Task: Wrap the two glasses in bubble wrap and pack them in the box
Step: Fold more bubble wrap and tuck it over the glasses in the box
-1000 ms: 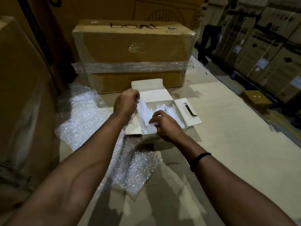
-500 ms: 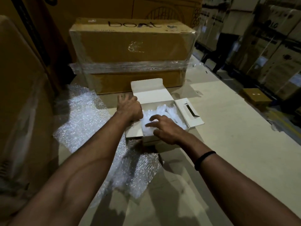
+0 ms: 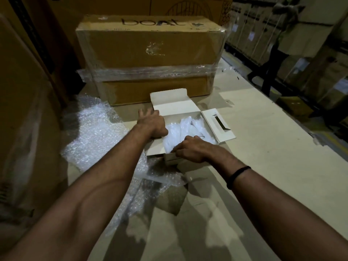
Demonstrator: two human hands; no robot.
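Warehouse cartons crowd a pale desk [image 3: 263,147], where the small white box [image 3: 170,103] sits open in front of a taped carton [image 3: 148,51]. A second ago the left hand [image 3: 151,125] was a raised fist over the box. Now it has dropped to the left flap, fingers spread flat and holding nothing, reaching toward the rear lid. The right hand [image 3: 190,149] has slid back to the near wall and grips it, fingers curled over the rim onto the bundle [image 3: 190,127] of bubble wrap that fills the box.

The glasses cannot be seen through the wrap. Judging by the full box, both are likely packed, and closing the flaps looks to be the step left.

The wrap stands above the rim and may resist the lid. The right flap [image 3: 218,127] still lies open. A loose sheet [image 3: 98,134] spreads left of the box and under its near corner. A person [image 3: 273,59] passes in the aisle, well apart.
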